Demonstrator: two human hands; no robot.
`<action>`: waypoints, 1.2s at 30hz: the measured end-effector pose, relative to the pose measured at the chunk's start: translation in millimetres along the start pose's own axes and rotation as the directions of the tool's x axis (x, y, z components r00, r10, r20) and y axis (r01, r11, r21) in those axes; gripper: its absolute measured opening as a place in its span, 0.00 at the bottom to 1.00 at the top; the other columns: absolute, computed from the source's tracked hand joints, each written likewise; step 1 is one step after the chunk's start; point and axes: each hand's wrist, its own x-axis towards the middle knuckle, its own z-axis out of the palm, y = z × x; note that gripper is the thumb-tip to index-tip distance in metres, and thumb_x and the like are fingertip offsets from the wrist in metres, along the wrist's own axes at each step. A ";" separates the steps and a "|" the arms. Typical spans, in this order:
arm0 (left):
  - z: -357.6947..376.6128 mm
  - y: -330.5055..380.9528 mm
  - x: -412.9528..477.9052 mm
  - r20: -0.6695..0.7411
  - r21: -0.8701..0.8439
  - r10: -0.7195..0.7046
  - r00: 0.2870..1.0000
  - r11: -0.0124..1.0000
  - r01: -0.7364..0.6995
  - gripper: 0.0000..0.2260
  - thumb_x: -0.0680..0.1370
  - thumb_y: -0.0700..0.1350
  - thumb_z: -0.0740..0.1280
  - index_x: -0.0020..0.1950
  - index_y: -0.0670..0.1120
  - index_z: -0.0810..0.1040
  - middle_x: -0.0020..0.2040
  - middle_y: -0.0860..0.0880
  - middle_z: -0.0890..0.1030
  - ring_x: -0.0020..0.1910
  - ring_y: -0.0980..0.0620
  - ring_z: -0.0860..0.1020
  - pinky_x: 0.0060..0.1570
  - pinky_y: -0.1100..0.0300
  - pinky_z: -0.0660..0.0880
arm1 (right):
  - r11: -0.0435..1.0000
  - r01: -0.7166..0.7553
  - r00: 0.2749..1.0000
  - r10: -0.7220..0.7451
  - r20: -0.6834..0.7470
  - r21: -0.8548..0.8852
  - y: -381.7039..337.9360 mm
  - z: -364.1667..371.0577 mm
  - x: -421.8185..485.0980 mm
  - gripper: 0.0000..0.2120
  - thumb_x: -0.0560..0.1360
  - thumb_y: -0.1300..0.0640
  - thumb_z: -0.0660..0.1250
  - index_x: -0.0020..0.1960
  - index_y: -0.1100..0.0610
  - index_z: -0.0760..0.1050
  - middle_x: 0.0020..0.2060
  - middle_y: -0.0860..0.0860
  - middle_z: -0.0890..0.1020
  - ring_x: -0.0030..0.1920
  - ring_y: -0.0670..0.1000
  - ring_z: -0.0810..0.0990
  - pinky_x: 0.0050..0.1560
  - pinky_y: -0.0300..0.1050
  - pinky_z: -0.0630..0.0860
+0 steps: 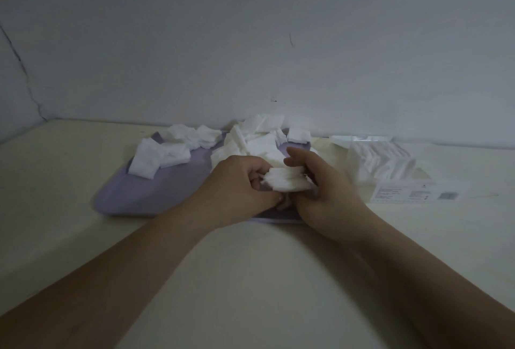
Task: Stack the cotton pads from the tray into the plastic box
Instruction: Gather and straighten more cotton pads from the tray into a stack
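A dim room, with a bare pale grey wall (250,28) behind a cream table (264,265). On the table, close to the wall, lies a flat lavender plastic tray (156,189) with loose square white cotton pads (172,148) heaped along its far side. Just beside the tray on the right stands a clear rectangular plastic box (412,195), with pads already lined up inside.

Over the near part of the tray both hands meet on a small stack of pads (287,181). The left hand (239,184) curls its fingers round the stack's left end. The right hand (323,192) pinches the right end, its forefinger lifted a little above.

The pads look very light, soft and fluffy. They will probably compress and slide apart if held loosely. Holding the stack by its flat faces, thumb under and fingers over, with gentle even pressure, seems the safest way to keep the edges squared for the box.
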 end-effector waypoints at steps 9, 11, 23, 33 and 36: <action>-5.3 -1.9 1.2 0.081 -0.043 -0.034 0.996 0.998 0.037 0.15 0.69 0.50 0.81 0.48 0.44 0.83 0.25 0.60 0.73 0.26 0.62 0.67 0.31 0.65 0.65 | 0.946 -0.187 0.982 0.182 0.043 0.265 -12.9 10.7 9.5 0.35 0.75 0.69 0.67 0.76 0.45 0.65 0.65 0.43 0.73 0.55 0.38 0.76 0.43 0.29 0.78; -6.2 -1.4 1.8 0.081 -0.044 -0.042 0.996 0.998 0.046 0.15 0.69 0.50 0.82 0.48 0.43 0.83 0.25 0.59 0.72 0.26 0.61 0.67 0.30 0.66 0.63 | 0.924 -0.198 0.979 0.201 0.025 0.326 -12.6 11.1 10.6 0.35 0.75 0.68 0.69 0.76 0.45 0.65 0.61 0.41 0.74 0.55 0.37 0.75 0.53 0.32 0.75; -9.3 3.2 2.6 0.111 0.013 -0.027 0.993 1.000 0.026 0.10 0.72 0.50 0.78 0.48 0.50 0.82 0.41 0.48 0.86 0.41 0.47 0.84 0.47 0.44 0.80 | 0.946 -0.110 0.993 0.090 0.077 0.304 -7.0 13.1 12.5 0.41 0.68 0.69 0.62 0.78 0.46 0.63 0.70 0.46 0.72 0.66 0.46 0.75 0.52 0.34 0.76; -59.3 -14.5 6.8 0.014 0.434 -0.150 0.989 0.891 0.129 0.09 0.72 0.52 0.77 0.48 0.55 0.79 0.42 0.57 0.82 0.42 0.56 0.80 0.44 0.60 0.73 | 0.997 0.046 0.993 -0.053 -0.104 -0.063 -4.8 8.0 5.5 0.24 0.72 0.62 0.73 0.67 0.51 0.77 0.54 0.41 0.77 0.54 0.36 0.74 0.52 0.17 0.62; -55.7 -19.8 2.1 0.049 0.459 -0.188 0.981 0.877 0.145 0.16 0.72 0.55 0.77 0.56 0.52 0.80 0.50 0.56 0.82 0.51 0.56 0.81 0.55 0.58 0.78 | 0.996 0.044 0.994 -0.052 -0.100 -0.083 -2.1 9.9 4.6 0.22 0.73 0.58 0.74 0.66 0.51 0.78 0.54 0.42 0.79 0.53 0.40 0.76 0.52 0.18 0.64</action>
